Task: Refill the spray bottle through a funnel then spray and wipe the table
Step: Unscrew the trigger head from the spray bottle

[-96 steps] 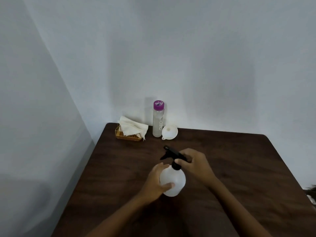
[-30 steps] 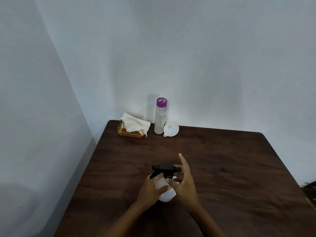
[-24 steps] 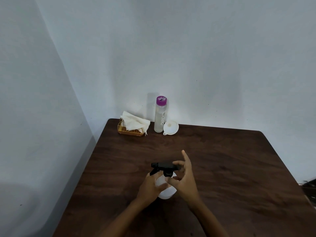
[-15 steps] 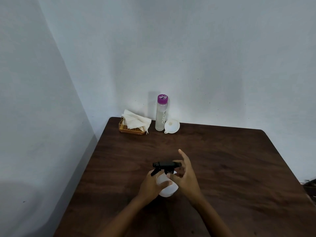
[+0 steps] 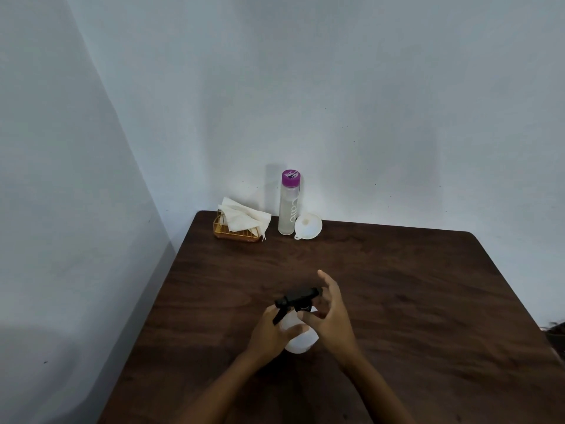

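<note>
Grips the white spray bottle (image 5: 301, 342) on the worktop (image 5: 412, 286) with left hand (image 5: 272, 333); pinches its black trigger head (image 5: 298, 296) with right hand (image 5: 331, 319).

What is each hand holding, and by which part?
The left hand grips the spray bottle round its white body. The right hand pinches its black collar under the trigger head.

White lettering runs up the clear bottle (image 5: 288, 209), possibly "Calle", too blurred to be sure; its purple cap (image 5: 291, 175) carries a print, unreadable.
</note>
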A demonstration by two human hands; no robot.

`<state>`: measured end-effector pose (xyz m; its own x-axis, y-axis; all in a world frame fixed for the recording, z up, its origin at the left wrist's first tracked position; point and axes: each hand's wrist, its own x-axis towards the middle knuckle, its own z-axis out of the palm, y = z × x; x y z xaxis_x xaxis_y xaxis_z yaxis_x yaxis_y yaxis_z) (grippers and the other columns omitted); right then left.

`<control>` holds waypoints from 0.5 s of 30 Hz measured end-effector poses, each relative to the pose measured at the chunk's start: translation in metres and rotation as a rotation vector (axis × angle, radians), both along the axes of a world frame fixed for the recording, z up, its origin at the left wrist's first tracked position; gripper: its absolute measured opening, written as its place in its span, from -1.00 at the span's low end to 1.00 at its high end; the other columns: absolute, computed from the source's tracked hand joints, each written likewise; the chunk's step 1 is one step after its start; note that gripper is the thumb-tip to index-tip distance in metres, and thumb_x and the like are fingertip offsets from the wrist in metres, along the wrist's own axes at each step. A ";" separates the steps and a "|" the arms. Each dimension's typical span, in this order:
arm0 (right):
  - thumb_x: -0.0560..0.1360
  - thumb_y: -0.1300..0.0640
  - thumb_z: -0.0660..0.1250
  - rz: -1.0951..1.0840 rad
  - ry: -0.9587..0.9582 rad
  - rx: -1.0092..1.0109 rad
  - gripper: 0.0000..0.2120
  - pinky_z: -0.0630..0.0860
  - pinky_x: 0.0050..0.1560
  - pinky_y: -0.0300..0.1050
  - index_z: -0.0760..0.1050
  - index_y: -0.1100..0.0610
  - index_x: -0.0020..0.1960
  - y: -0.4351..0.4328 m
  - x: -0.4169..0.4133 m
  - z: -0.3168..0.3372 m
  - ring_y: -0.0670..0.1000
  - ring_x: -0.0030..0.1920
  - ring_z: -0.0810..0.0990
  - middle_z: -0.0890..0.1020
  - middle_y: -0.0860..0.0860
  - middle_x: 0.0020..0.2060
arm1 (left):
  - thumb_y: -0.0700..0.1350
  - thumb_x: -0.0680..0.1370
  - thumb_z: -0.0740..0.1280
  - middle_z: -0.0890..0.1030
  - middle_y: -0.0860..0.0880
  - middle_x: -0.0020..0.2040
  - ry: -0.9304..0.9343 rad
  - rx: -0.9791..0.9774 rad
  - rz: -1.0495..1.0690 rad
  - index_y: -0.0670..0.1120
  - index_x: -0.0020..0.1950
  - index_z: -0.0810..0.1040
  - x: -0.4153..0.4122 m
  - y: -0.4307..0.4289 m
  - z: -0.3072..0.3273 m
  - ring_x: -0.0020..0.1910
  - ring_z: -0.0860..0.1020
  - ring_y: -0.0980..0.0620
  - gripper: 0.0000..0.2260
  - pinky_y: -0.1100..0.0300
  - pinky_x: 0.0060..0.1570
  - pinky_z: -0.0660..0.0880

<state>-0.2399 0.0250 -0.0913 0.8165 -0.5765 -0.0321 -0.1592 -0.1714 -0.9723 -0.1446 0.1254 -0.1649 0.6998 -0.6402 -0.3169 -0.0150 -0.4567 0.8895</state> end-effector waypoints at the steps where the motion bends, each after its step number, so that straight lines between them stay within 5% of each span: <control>1: 0.39 0.38 0.42 0.010 -0.003 0.003 -0.28 0.37 0.01 -0.59 0.19 -0.06 0.37 0.000 -0.001 0.000 -0.37 0.13 0.45 0.45 -0.16 0.16 | 0.05 0.39 0.46 0.39 0.07 0.35 0.011 -0.011 0.013 0.01 0.34 0.37 -0.001 0.000 0.001 0.22 0.38 0.16 -0.44 0.23 0.10 0.35; 3: 0.40 0.39 0.40 0.013 -0.003 0.012 -0.31 0.38 0.00 -0.58 0.21 -0.09 0.34 -0.001 -0.003 0.000 -0.42 0.11 0.45 0.46 -0.20 0.14 | 0.04 0.39 0.46 0.39 0.09 0.31 0.009 -0.002 0.015 0.00 0.36 0.36 -0.001 0.000 0.000 0.17 0.34 0.21 -0.42 0.27 0.07 0.32; 6: 0.37 0.42 0.40 -0.007 -0.002 0.015 -0.29 0.45 0.03 -0.48 0.22 -0.11 0.32 -0.003 -0.003 -0.001 -0.23 0.11 0.53 0.54 -0.10 0.09 | 0.06 0.40 0.45 0.35 0.13 0.30 -0.021 0.019 -0.018 0.01 0.37 0.36 0.001 0.000 0.000 0.25 0.33 0.18 -0.43 0.24 0.16 0.32; 9: 0.31 0.41 0.46 -0.010 0.018 -0.010 -0.21 0.45 -0.04 -0.48 0.18 -0.04 0.37 -0.002 0.002 0.000 -0.16 0.07 0.51 0.51 -0.02 0.05 | 0.06 0.43 0.41 0.44 0.08 0.33 -0.107 0.006 -0.108 0.04 0.31 0.43 0.002 -0.001 0.001 0.36 0.34 0.08 -0.54 0.04 0.32 0.36; 15: 0.35 0.34 0.46 -0.007 0.011 -0.011 -0.30 0.46 0.02 -0.41 0.24 -0.04 0.35 -0.002 0.001 0.000 -0.16 0.12 0.51 0.50 -0.06 0.10 | 0.08 0.38 0.46 0.38 0.08 0.35 0.015 0.010 -0.011 0.02 0.35 0.36 0.002 0.001 -0.003 0.25 0.38 0.13 -0.42 0.25 0.09 0.33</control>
